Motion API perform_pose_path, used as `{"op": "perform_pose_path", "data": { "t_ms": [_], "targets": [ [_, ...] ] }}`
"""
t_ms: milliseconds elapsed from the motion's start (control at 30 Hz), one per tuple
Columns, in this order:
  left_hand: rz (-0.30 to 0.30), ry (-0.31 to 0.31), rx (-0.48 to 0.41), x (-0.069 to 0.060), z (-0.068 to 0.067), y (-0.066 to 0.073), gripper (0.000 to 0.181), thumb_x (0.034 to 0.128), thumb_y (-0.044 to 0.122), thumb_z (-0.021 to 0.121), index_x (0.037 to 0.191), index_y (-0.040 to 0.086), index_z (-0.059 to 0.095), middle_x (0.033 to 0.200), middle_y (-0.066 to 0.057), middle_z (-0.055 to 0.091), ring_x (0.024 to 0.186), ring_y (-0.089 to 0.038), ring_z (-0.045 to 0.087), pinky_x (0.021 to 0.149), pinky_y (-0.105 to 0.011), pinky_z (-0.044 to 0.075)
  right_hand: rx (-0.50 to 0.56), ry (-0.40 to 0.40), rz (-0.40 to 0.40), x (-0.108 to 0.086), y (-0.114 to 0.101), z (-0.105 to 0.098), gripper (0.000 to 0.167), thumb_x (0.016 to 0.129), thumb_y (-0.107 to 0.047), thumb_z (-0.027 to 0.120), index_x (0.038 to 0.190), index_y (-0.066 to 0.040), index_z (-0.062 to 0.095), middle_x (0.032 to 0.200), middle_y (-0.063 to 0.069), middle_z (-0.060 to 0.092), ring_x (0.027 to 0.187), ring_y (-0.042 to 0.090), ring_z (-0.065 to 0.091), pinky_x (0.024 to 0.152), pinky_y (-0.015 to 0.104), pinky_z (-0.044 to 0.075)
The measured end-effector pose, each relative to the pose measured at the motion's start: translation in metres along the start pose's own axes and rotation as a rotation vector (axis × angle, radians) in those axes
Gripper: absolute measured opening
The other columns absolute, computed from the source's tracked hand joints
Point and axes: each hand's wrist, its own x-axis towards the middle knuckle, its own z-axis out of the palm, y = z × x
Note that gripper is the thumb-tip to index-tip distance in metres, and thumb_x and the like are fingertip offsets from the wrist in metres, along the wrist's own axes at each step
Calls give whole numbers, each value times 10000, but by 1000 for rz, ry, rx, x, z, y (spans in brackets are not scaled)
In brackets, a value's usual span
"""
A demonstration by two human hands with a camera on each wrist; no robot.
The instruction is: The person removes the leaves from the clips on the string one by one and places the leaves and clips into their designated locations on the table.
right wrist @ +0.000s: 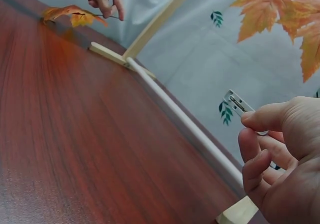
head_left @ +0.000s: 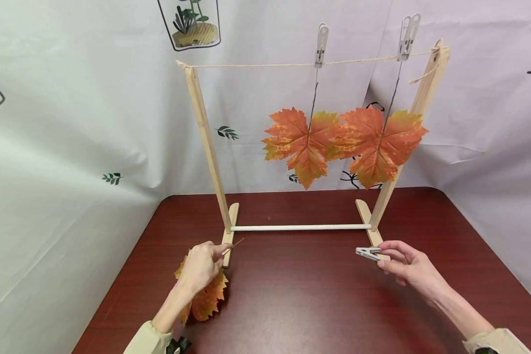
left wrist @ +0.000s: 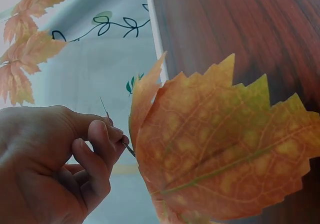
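Leaf (head_left: 207, 297) hangs below left hand (head_left: 201, 265), which pinches its stem (head_left: 236, 244).

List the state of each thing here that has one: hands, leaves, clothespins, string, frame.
Left hand: pinching a stem
Lower leaf: held by that stem
Right hand: gripping a clothespin
Gripped clothespin: off the string
String: tied across the frame
Frame: upright
Inner clothespin: clipped on string
Outer clothespin: clipped on string
Inner leaf: hanging
Outer leaf: hanging
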Motion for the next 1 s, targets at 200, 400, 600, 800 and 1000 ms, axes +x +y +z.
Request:
{"op": "perform_pose_path", "data": {
  "t_ms": [200, 400, 600, 800, 1000],
  "targets": [
    [-35, -34, -19, 0, 5, 0, 409, 722, -136, 699, 1046, 94, 796, 706, -8, 589, 545, -110, 448, 466, -254, 372, 7, 5, 22, -2, 6, 2, 288, 911, 10, 687, 1172, -67, 592, 1019, -53, 714, 695, 115, 619, 454, 261, 403],
    [-69, -51, -33, -1, 12, -1, 397, 741, -130, 714, 1058, 93, 795, 702, 7, 575, 559, -111, 462, 478, -257, 379, 28, 6, 19, -3, 12, 2, 289, 908, 26, 682, 1168, -56, 585, 1004, -44, 713, 680, 105, 607, 432, 276, 370],
    [-79, -40, -16, -3, 19, -2, 372, 746, -103, 738, 1027, 130, 808, 681, 33, 539, 570, -120, 484, 478, -278, 384, 27, 16, 43, -5, 21, 3, 288, 907, 14, 690, 1164, -37, 572, 980, -16, 704, 661, 112, 593, 443, 252, 390],
    [-74, -44, 8, -5, 27, -4, 372, 757, -83, 710, 1022, 156, 815, 702, 23, 564, 571, -121, 485, 457, -281, 361, 25, 36, 61, -6, 28, 5, 324, 901, 6, 699, 1182, 20, 539, 977, -7, 697, 654, 125, 590, 451, 241, 399],
    [-89, -62, -10, -8, 30, -5, 399, 739, -87, 685, 1033, 151, 811, 733, -5, 593, 591, -131, 501, 454, -284, 353, 15, 55, 56, -8, 33, 5, 324, 900, 11, 699, 1183, 21, 542, 987, -41, 701, 647, 132, 588, 441, 254, 393]
  ]
}}
